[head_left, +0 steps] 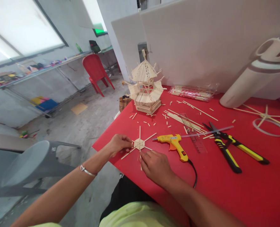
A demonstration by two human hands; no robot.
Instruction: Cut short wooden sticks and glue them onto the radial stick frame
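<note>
A small six-spoked star of thin wooden sticks (139, 144) lies flat on the red table (225, 195) near its front left corner. My left hand (119, 143) rests at the star's left side, fingers curled and pinching its hub edge. My right hand (155, 165) lies just below and right of the hub, fingertips pressed on a spoke. A yellow glue gun (174, 143) lies right of the star, its nozzle pointing at it.
A stick-built pagoda model (145, 85) stands at the table's far left edge. Loose sticks (184, 121), a clear ruler (196, 138), yellow-handled cutters (232, 148), a packet of sticks (192, 92), a tape ring (270, 126) and a white jug (255, 71) lie around. A grey chair (31, 164) stands left.
</note>
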